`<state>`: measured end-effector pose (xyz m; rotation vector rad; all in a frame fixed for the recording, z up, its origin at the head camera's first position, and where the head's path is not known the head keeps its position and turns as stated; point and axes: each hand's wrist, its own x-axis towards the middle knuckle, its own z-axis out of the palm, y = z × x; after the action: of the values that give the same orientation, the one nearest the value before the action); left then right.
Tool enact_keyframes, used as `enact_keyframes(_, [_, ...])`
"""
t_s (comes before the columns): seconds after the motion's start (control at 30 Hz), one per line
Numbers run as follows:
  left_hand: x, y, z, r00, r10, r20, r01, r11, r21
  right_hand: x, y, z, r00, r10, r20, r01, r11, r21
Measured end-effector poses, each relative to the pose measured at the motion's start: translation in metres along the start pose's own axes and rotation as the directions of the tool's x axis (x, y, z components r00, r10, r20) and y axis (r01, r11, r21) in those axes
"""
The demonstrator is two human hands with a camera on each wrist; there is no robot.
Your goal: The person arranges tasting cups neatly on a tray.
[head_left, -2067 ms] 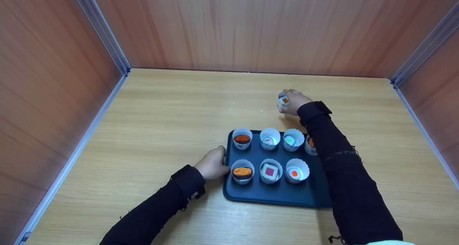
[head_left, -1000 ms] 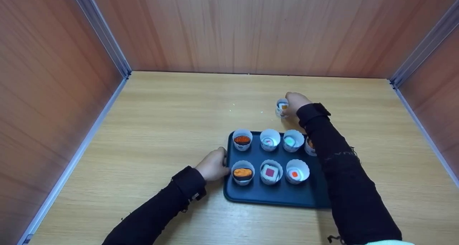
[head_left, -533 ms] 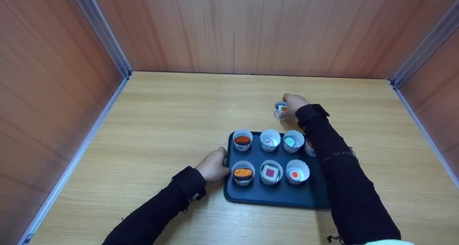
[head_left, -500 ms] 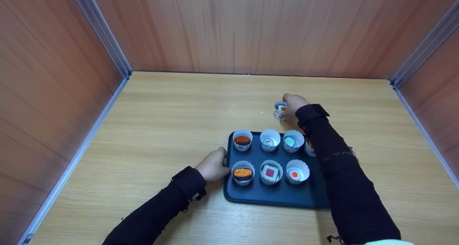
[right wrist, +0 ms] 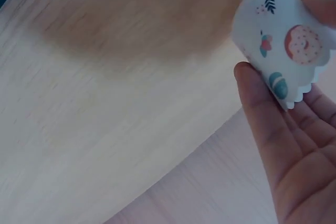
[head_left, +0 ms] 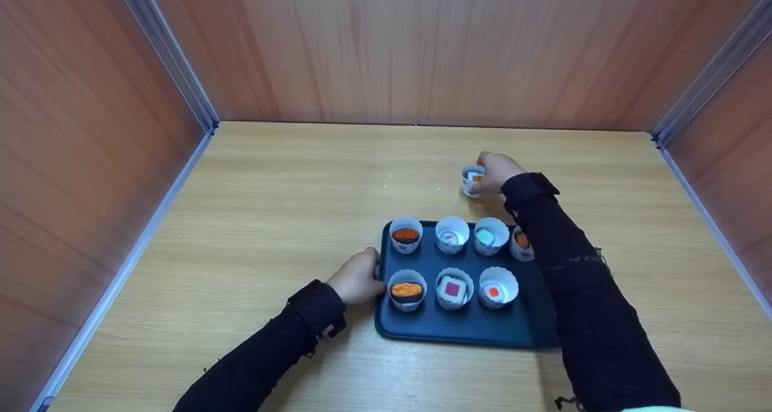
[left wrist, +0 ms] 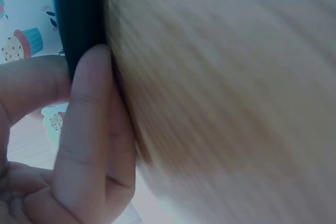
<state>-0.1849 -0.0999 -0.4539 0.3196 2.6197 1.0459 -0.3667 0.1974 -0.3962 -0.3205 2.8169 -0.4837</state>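
My left hand point(head_left: 357, 277) pinches the left edge of a dark blue-green tray point(head_left: 446, 332), thumb and fingers on either side of the rim in the left wrist view. Beyond the tray's far edge, my right hand point(head_left: 498, 173) holds a white paper baking cup point(head_left: 472, 183) printed with sweets point(right wrist: 278, 40). A white piece with an orange square point(head_left: 476, 177) shows inside it. On the tray, several similar cups stand in two rows, including one with an orange-topped sushi-like piece point(head_left: 406, 291) and one with a white, purple-centred piece point(head_left: 452, 290). The right sleeve hides the tray's right side.
A light wooden table point(head_left: 289, 189) bears small white specks beyond the tray. Wood-patterned panels stand behind point(head_left: 416, 50) and at both sides, with grey metal strips at the corners. The cup at the far right point(head_left: 522, 245) is partly behind the sleeve.
The right hand first lowered the cup toward me and turned its opening more upward; over the last half second it rose slightly. The left hand stays on the tray's edge.
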Motion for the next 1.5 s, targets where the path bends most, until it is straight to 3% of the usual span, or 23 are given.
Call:
enact_keyframes(0.37, [0.002,0.002,0.0,0.999,-0.031,0.014,0.032,0.999,-0.026,-0.031,0.01,-0.033,0.997,-0.014,-0.074,0.022,0.994,0.108])
enact_keyframes(0.57, [0.002,-0.003,-0.001,1.0,0.004,0.006,-0.004,1.0,-0.023,-0.063,0.023,-0.043,0.984,-0.094,-0.15,0.11,0.988,0.106])
enact_keyframes(0.73, [0.002,-0.006,-0.002,1.0,0.01,-0.009,-0.01,1.0,-0.025,-0.098,0.032,-0.042,0.976,-0.144,-0.162,0.159,0.984,0.085])
enact_keyframes(0.97, [0.001,-0.005,-0.004,1.0,0.01,-0.022,-0.01,1.0,0.0,-0.154,0.045,-0.031,0.971,-0.19,-0.148,0.2,0.978,0.052])
enact_keyframes(1.13, [0.002,-0.005,-0.004,1.0,0.007,-0.02,-0.007,1.0,0.0,-0.181,0.053,-0.015,0.961,-0.232,-0.15,0.239,0.97,0.033])
enact_keyframes(1.5, [0.003,-0.005,-0.002,0.999,-0.014,-0.032,0.013,1.0,-0.012,-0.197,0.064,0.038,0.973,-0.226,-0.034,0.229,0.969,0.095])
